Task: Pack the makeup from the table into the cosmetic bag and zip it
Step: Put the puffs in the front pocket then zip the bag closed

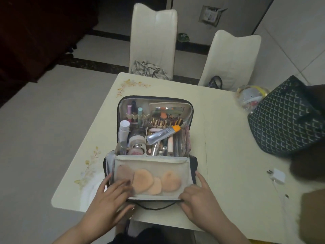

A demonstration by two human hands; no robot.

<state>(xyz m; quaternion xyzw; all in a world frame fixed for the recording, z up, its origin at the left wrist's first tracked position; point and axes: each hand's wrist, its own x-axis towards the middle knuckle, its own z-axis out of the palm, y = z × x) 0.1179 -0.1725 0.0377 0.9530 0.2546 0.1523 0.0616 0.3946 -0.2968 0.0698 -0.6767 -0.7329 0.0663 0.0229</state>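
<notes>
The cosmetic bag (191,110) stands unzipped in the middle of the table (226,138), packed with makeup: a clear tube with an orange cap (162,134), a white bottle (124,131), lipsticks, brushes and jars. Its front flap (151,163) lies folded down toward me, with several peach puffs (142,180) behind a mesh pocket. My left hand (110,199) grips the flap's near left corner, fingers on the mesh. My right hand (198,199) holds the flap's near right corner, thumb along the side.
A dark patterned tote (284,117) sits at the table's right, a clear pouch (249,97) behind it. A white charger and cable (278,176) lie near the right edge. Two white chairs (154,39) stand at the far side.
</notes>
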